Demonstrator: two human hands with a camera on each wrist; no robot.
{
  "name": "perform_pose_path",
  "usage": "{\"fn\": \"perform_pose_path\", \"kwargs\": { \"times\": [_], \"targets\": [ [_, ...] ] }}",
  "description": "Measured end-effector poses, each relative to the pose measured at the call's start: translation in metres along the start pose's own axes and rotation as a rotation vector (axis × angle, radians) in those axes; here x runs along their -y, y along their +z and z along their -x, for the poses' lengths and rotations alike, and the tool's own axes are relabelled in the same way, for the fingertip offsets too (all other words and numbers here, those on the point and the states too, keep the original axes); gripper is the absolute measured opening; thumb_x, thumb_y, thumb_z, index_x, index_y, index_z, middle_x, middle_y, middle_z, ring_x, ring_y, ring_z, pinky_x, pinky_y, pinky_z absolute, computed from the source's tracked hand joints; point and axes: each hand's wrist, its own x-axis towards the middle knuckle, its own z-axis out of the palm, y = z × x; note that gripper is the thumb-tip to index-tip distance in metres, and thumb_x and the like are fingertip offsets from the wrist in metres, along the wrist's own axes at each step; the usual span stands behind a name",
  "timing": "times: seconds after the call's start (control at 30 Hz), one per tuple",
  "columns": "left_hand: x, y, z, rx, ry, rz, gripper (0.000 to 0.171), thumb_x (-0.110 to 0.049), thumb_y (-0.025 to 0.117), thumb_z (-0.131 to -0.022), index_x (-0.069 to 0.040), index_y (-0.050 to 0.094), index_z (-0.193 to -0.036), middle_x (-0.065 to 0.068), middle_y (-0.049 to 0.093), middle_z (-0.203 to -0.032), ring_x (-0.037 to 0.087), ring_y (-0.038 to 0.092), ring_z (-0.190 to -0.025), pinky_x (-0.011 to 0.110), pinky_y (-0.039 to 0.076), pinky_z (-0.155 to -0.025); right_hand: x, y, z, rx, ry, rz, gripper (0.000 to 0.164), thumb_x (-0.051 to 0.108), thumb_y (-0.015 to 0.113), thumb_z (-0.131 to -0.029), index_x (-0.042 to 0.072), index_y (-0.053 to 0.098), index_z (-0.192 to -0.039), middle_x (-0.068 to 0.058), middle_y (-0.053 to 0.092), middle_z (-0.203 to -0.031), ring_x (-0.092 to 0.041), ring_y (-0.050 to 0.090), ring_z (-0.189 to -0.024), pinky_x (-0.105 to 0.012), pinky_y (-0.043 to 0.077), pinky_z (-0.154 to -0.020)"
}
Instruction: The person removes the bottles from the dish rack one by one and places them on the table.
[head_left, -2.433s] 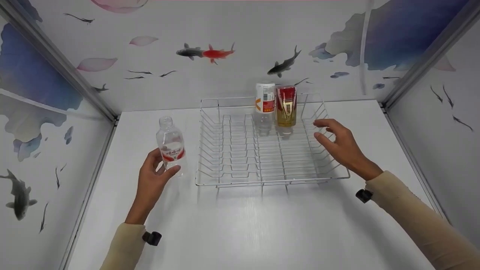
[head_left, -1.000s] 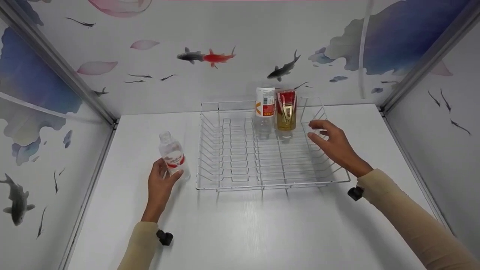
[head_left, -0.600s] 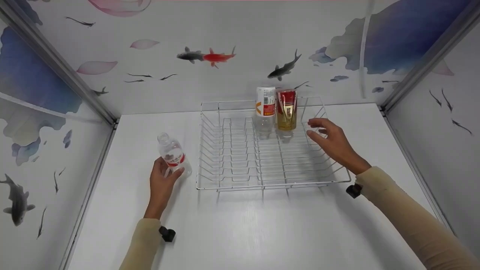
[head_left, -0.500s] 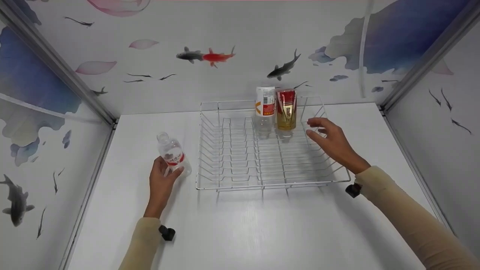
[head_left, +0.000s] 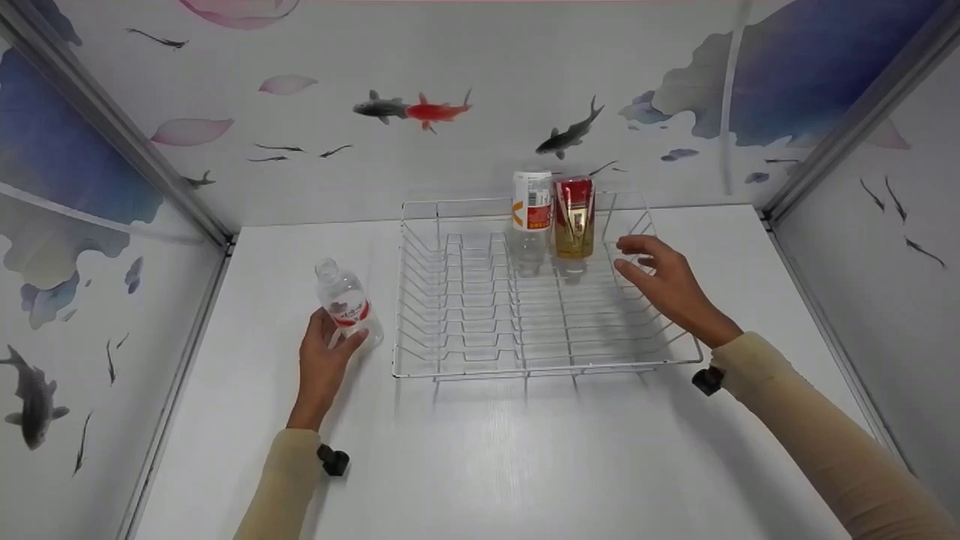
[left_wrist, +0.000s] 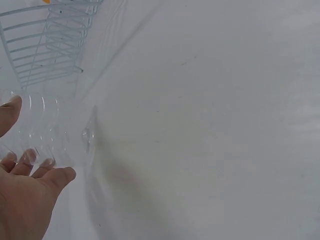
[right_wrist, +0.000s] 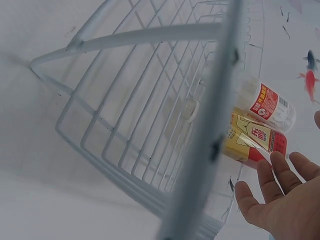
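Observation:
My left hand [head_left: 322, 360] grips a clear plastic bottle [head_left: 347, 306] with a red-and-white label, its capless neck up and leaning left. It stands left of the rack; in the left wrist view the bottle's base [left_wrist: 87, 139] is right at the table surface. My right hand [head_left: 667, 285] hovers over the rack's right side with relaxed, parted fingers and holds nothing. Just left of its fingertips, a bottle with a red-and-gold label [head_left: 574, 219] stands neck down in the rack. Beside that one is another upturned bottle with a white, orange and red label [head_left: 532, 201].
The white wire rack [head_left: 526, 372] sits on the white table [head_left: 495, 465], with upright wire dividers in its left half. Its raised side wire [right_wrist: 202, 135] crosses close in front of the right wrist camera. Printed panels [head_left: 465, 45] enclose the table at the back and both sides.
Over the longer span, my left hand has come down and slightly right with the bottle, which now leans left. My right hand has shifted slightly left. In the last half second little differs.

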Motion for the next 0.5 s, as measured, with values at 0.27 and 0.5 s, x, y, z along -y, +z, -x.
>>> {"fn": "perform_pose_path", "kwargs": {
  "times": [0.27,0.5],
  "targets": [
    [-0.0027,0.0011,-0.003,0.01,-0.032,-0.005,0.083,-0.02,0.08,-0.104,-0.008,0.032,-0.17,0.013,0.042,-0.173,0.029,0.034,-0.165,0.047,0.033,-0.132,0.0036,-0.0003,-0.0002,0.004,0.019,-0.003,0.045,0.024,0.068,-0.112,0.001,0.061,-0.15,-0.019,0.062,-0.15,-0.037,0.057,-0.14,-0.064,0.043,-0.12],
    [-0.0038,0.0035,0.0047,0.019,-0.017,-0.038,0.101,-0.014,0.082,-0.102,-0.016,0.014,-0.177,0.011,0.027,-0.179,0.035,0.027,-0.166,0.053,0.029,-0.134,0.005,-0.0006,-0.0022,0.005,0.037,0.02,0.046,0.028,0.067,-0.112,0.003,0.06,-0.15,-0.017,0.062,-0.15,-0.036,0.057,-0.14,-0.064,0.043,-0.121]
  ]
}}
